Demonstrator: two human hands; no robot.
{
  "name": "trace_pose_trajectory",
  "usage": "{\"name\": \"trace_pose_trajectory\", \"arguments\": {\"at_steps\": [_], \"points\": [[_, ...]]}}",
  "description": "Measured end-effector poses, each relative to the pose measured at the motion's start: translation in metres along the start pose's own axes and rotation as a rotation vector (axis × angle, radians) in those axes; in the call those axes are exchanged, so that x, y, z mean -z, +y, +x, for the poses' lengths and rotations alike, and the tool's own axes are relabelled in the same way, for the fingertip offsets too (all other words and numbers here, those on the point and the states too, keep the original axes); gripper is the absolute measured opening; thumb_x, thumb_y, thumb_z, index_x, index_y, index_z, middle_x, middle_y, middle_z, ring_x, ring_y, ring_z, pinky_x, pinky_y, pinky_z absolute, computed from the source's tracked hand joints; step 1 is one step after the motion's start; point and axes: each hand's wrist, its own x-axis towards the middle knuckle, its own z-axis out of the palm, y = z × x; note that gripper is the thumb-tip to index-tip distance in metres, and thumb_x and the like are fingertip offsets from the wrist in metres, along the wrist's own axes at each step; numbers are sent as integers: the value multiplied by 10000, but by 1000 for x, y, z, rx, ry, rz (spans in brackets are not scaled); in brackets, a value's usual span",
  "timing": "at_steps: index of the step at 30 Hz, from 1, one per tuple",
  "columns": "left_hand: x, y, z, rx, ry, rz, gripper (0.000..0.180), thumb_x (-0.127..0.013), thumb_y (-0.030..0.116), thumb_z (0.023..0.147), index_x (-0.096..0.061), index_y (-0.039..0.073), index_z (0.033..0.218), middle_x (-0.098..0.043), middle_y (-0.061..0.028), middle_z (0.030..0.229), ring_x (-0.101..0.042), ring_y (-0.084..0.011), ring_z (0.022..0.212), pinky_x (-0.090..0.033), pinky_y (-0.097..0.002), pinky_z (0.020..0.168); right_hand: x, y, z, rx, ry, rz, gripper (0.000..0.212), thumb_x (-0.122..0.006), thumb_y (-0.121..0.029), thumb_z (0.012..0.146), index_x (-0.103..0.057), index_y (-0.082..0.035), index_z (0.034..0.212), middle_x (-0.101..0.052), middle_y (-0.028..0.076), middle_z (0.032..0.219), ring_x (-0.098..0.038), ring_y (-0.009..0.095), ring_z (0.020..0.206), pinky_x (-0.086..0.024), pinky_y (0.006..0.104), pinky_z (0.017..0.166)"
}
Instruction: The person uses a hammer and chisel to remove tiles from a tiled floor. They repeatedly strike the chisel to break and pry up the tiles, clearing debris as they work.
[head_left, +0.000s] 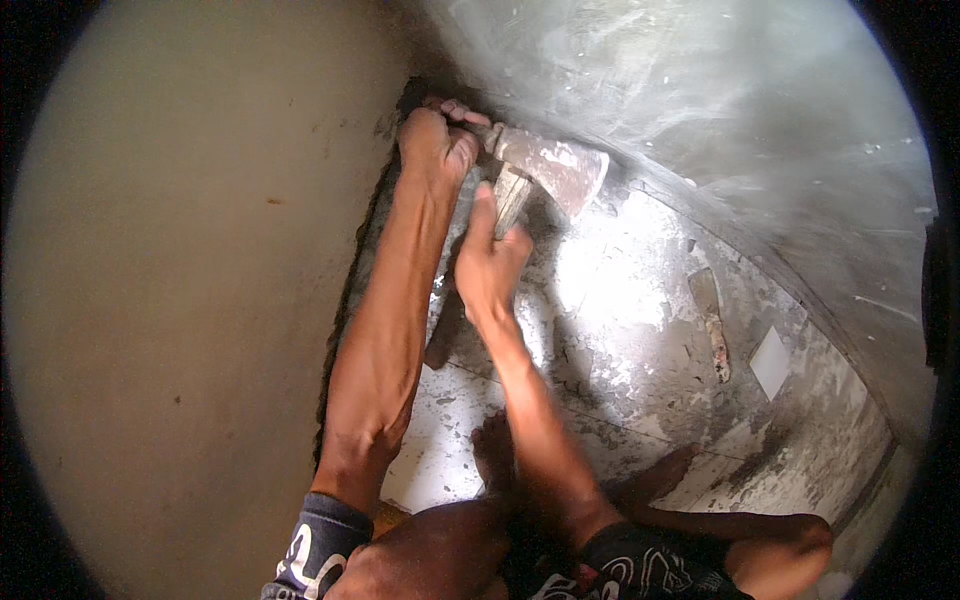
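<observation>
My right hand (pixel 495 262) is closed around the wooden handle of a hatchet (pixel 550 168). Its broad, worn blade points right, and the blunt back of the head faces my left hand. A dark, bar-like end shows below my right hand, roughly in line with the handle. In the far corner, where the two walls meet, my left hand (pixel 437 140) is closed low against the left wall. A short dark end sticks out by its fingers, close to the hatchet's back; I cannot make out its kind.
The plain left wall (pixel 200 250) rises close beside my left arm. A grey wall (pixel 760 90) bounds the far right. On the blotchy, flaking floor (pixel 610 350) lie a scraper (pixel 712 325) and a white tile-like piece (pixel 770 364). My bare feet are near my right forearm.
</observation>
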Motion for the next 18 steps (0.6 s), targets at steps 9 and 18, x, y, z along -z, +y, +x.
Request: {"name": "trace_pose_trajectory", "arguments": {"at_steps": [9, 18], "points": [[17, 9, 21, 47, -52, -100, 174, -264, -52, 902, -411, 41, 895, -408, -66, 744, -377, -183, 593, -473, -432, 620, -16, 15, -2, 537, 6, -430, 455, -513, -370, 997, -393, -121, 635, -413, 21, 490, -412, 141, 380, -292, 281, 340], [8, 24, 3, 72, -27, -62, 176, -241, -48, 904, -391, 40, 883, -394, -71, 730, -385, -189, 609, -480, -448, 632, -14, 21, 7, 584, -92, -753, 342, -554, -311, 990, -573, -28, 800, -544, 44, 615, -533, 171, 536, -454, 330, 516]]}}
